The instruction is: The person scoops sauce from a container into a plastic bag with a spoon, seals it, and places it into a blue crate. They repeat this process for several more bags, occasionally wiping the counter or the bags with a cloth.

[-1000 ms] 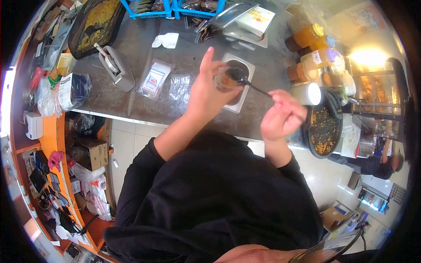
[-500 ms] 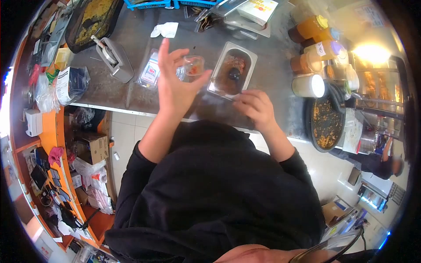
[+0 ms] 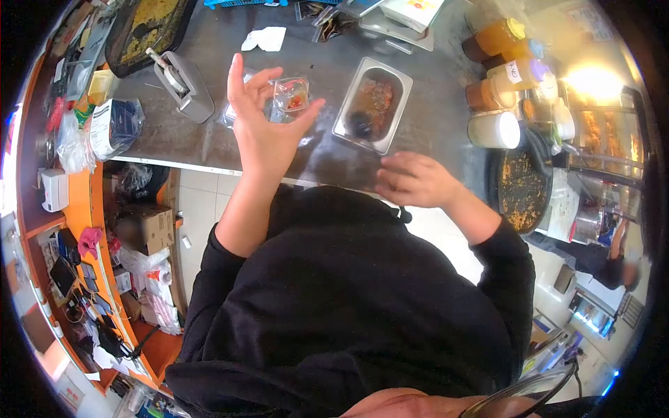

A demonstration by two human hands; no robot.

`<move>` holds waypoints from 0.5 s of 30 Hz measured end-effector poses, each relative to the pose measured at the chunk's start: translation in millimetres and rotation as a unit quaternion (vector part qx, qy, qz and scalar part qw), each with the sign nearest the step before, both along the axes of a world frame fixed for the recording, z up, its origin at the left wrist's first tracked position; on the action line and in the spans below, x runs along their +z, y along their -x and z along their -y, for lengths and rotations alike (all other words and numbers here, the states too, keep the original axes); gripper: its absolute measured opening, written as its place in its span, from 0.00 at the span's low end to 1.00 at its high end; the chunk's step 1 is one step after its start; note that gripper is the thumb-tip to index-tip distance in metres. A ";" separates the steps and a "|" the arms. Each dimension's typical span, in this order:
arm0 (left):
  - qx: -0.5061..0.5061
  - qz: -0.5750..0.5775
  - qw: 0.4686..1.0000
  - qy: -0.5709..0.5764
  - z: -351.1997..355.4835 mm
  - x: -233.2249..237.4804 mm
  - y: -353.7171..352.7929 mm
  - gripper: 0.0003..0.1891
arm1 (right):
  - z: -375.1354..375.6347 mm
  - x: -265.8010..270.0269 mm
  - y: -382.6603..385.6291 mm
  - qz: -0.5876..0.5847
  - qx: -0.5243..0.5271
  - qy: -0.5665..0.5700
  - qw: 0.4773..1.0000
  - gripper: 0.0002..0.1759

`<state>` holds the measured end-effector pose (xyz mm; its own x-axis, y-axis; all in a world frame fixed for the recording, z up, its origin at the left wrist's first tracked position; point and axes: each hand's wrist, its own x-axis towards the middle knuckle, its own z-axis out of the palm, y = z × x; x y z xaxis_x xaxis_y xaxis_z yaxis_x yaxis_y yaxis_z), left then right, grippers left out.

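Note:
My left hand (image 3: 263,132) is raised over the near side of the worktop, its index finger pointing up. A small clear plastic cup (image 3: 291,94) with bits of red food in it sits between its thumb and curled fingers. Right of it stands a rectangular metal pan (image 3: 399,104) holding reddish-brown sauce (image 3: 380,94). A dark round thing (image 3: 359,125), blurred, lies in the sauce at the near left. Just beyond the pan's near right corner, over the table edge, is my right hand (image 3: 418,181), fingers loosely apart and holding nothing.
A grey metal holder (image 3: 188,90) and a crumb-covered tray (image 3: 150,31) are on the left. White tissue (image 3: 263,39) lies beyond my left hand. Sauce bottles (image 3: 496,35), a white tub (image 3: 496,130) and a black pan of crumbs (image 3: 519,188) line the right.
My right hand has drawn back from the pan's near rim towards me. My left hand has shifted left with the cup. The dark round thing has moved to the pan's near left.

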<state>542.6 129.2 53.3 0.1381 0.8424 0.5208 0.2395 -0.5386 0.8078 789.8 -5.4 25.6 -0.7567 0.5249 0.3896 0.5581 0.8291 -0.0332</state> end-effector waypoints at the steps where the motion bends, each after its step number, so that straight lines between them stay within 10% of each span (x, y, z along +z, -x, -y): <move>1: -0.002 -0.005 1.000 -0.002 1.0 0.5 -0.5 0.58 | 2.4 -3.2 -1.7 0.011 0.008 0.002 1.000 0.10; 15: -0.020 -0.016 1.000 -0.003 11.5 1.9 -5.4 0.58 | -14.4 -7.4 -13.7 -0.033 -0.009 0.031 0.999 0.10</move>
<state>548.0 117.7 55.3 0.1886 0.8331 0.5200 0.2424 -0.5526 0.7974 803.4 9.0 18.2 -0.7204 0.5628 0.4053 0.5680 0.8141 -0.1209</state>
